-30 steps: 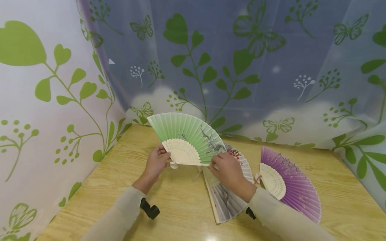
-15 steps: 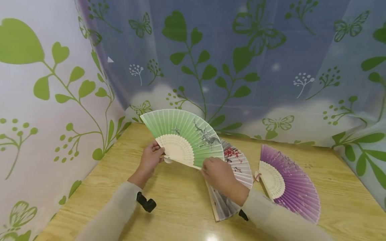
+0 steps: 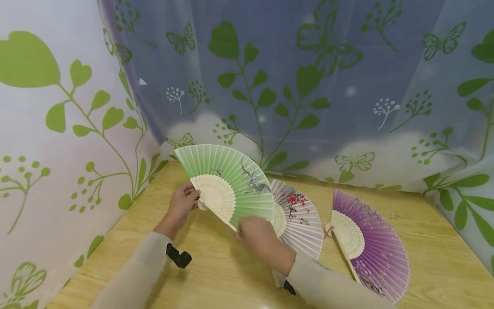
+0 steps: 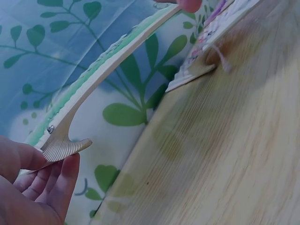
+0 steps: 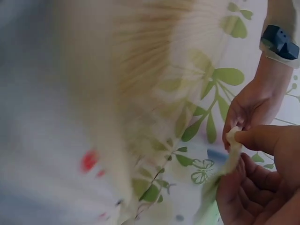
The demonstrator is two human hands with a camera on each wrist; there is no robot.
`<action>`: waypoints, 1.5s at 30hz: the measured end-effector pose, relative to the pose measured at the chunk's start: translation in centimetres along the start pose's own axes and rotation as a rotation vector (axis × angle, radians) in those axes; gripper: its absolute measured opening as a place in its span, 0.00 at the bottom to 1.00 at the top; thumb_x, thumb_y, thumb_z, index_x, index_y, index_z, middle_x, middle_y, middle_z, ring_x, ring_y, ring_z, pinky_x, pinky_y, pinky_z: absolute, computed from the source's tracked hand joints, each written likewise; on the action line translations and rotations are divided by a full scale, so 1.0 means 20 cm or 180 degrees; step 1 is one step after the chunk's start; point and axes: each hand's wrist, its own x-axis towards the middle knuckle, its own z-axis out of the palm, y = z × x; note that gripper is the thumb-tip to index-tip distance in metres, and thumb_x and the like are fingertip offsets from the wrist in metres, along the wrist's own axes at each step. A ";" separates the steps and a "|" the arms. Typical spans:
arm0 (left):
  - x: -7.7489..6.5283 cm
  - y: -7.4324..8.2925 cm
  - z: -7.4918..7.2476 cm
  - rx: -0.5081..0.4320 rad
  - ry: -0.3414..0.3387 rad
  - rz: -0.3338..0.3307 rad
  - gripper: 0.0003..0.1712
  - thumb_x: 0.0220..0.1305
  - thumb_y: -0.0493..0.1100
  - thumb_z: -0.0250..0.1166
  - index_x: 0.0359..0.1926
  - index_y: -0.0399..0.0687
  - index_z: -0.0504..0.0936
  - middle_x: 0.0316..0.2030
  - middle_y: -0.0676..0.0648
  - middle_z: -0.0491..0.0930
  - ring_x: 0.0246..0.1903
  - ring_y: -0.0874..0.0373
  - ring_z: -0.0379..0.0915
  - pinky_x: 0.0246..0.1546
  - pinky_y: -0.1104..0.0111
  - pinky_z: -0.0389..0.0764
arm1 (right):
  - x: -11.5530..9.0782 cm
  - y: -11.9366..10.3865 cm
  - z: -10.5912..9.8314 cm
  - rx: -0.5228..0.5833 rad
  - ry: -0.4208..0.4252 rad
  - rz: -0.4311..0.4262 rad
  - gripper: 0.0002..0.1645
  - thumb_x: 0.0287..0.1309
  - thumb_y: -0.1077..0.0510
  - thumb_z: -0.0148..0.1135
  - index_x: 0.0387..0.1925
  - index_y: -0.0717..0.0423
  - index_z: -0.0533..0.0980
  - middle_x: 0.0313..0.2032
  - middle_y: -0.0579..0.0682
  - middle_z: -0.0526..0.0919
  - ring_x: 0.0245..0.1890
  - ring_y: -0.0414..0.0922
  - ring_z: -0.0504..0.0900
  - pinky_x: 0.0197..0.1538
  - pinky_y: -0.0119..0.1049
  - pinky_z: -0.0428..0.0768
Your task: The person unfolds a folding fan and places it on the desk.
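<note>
A green folding fan (image 3: 227, 171) with a dark branch print is spread out above the table, its right side tilted downward in the head view. My left hand (image 3: 180, 208) pinches it near the pivot; the left wrist view shows thumb and fingers at the ribbed rib ends (image 4: 65, 147). With my right hand (image 3: 257, 236) I grip the lower right end of its edge stick, and the right wrist view has thumb and fingers (image 5: 255, 136) around that pale stick. A white folding fan (image 3: 305, 234) with red blossoms lies just right of it, partly covered by my right hand and forearm.
Farther right on the wooden table (image 3: 428, 240) lies a spread purple folding fan (image 3: 380, 240) with a reddish cord (image 3: 329, 231) at its pivot. Leaf-printed curtains (image 3: 347, 107) hang along the back and left edges. Black wrist cameras (image 3: 179, 257) sit at the sleeves.
Both hands have moved left with the green fan, the right one also down, tilting the fan's right side lower. More of the white fan's upper part shows now.
</note>
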 end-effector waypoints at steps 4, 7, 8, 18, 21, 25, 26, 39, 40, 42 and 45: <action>0.03 0.00 -0.03 0.0071 -0.0002 -0.0020 0.27 0.75 0.40 0.51 0.70 0.36 0.60 0.59 0.37 0.69 0.51 0.52 0.71 0.36 0.75 0.79 | 0.04 -0.05 0.01 0.0163 -0.0102 0.0090 0.28 0.55 0.57 0.64 0.12 0.46 0.56 0.11 0.38 0.51 0.14 0.35 0.50 0.16 0.26 0.53; 0.04 0.01 -0.06 0.0142 -0.0008 -0.0035 0.27 0.75 0.40 0.51 0.70 0.36 0.61 0.59 0.37 0.69 0.47 0.55 0.72 0.34 0.75 0.79 | 0.07 -0.09 0.03 0.0274 -0.0176 0.0146 0.28 0.53 0.59 0.64 0.11 0.45 0.54 0.10 0.37 0.50 0.13 0.35 0.50 0.15 0.25 0.51; 0.04 0.01 -0.06 0.0159 -0.0014 -0.0035 0.27 0.75 0.40 0.51 0.70 0.36 0.61 0.59 0.36 0.69 0.46 0.56 0.73 0.34 0.75 0.79 | 0.08 -0.11 0.04 0.0290 -0.0193 0.0157 0.28 0.52 0.59 0.64 0.11 0.45 0.55 0.10 0.37 0.50 0.13 0.35 0.50 0.15 0.26 0.51; 0.08 0.02 -0.13 0.0501 0.0052 -0.0102 0.27 0.74 0.38 0.51 0.70 0.33 0.60 0.59 0.35 0.70 0.36 0.63 0.72 0.29 0.76 0.77 | 0.15 -0.26 0.13 0.0562 -0.0337 0.0259 0.25 0.51 0.58 0.67 0.11 0.47 0.60 0.09 0.38 0.57 0.12 0.35 0.57 0.15 0.27 0.57; 0.09 0.02 -0.15 0.0579 0.0036 -0.0133 0.27 0.74 0.37 0.51 0.69 0.32 0.61 0.55 0.37 0.71 0.32 0.65 0.70 0.27 0.76 0.76 | 0.15 -0.30 0.16 0.0675 -0.0323 0.0293 0.26 0.53 0.58 0.67 0.10 0.47 0.61 0.09 0.38 0.57 0.12 0.35 0.57 0.15 0.26 0.58; 0.10 0.02 -0.17 0.0721 -0.0106 -0.0161 0.27 0.73 0.35 0.50 0.69 0.28 0.59 0.56 0.34 0.69 0.28 0.65 0.67 0.24 0.75 0.74 | 0.15 -0.35 0.20 0.0715 -0.0338 0.0343 0.22 0.52 0.59 0.67 0.13 0.50 0.65 0.10 0.40 0.63 0.13 0.36 0.61 0.15 0.27 0.62; 0.10 0.02 -0.17 0.0772 -0.0141 -0.0182 0.27 0.73 0.34 0.50 0.69 0.27 0.59 0.57 0.33 0.68 0.28 0.65 0.66 0.24 0.75 0.72 | 0.15 -0.37 0.21 0.0714 -0.0360 0.0350 0.21 0.53 0.60 0.67 0.14 0.51 0.66 0.11 0.41 0.64 0.13 0.36 0.61 0.15 0.28 0.63; 0.16 -0.09 -0.20 0.1331 -0.0276 -0.0476 0.25 0.71 0.32 0.47 0.66 0.24 0.61 0.57 0.28 0.68 0.27 0.58 0.65 0.25 0.71 0.69 | 0.18 -0.49 0.29 0.0898 -0.0786 0.0719 0.15 0.55 0.59 0.65 0.17 0.53 0.69 0.15 0.44 0.69 0.13 0.38 0.67 0.16 0.30 0.67; 0.17 -0.10 -0.19 0.1374 -0.0283 -0.0482 0.25 0.70 0.31 0.48 0.66 0.24 0.62 0.56 0.29 0.69 0.27 0.58 0.65 0.25 0.71 0.69 | 0.18 -0.50 0.29 0.0923 -0.0799 0.0741 0.15 0.55 0.59 0.64 0.17 0.53 0.69 0.15 0.44 0.69 0.13 0.38 0.67 0.15 0.29 0.67; 0.17 -0.11 -0.19 0.1463 -0.0323 -0.0484 0.25 0.69 0.30 0.48 0.65 0.23 0.63 0.55 0.28 0.70 0.29 0.55 0.68 0.25 0.71 0.72 | 0.18 -0.50 0.30 0.0959 -0.0817 0.0774 0.16 0.55 0.59 0.64 0.17 0.53 0.70 0.14 0.44 0.70 0.11 0.38 0.68 0.13 0.29 0.67; 0.17 -0.10 -0.18 0.1587 -0.0376 -0.0458 0.24 0.67 0.28 0.49 0.62 0.21 0.65 0.53 0.27 0.71 0.34 0.51 0.70 0.27 0.71 0.75 | 0.18 -0.50 0.30 0.0998 -0.0860 0.0784 0.14 0.56 0.59 0.64 0.19 0.54 0.71 0.15 0.44 0.70 0.12 0.38 0.69 0.13 0.29 0.68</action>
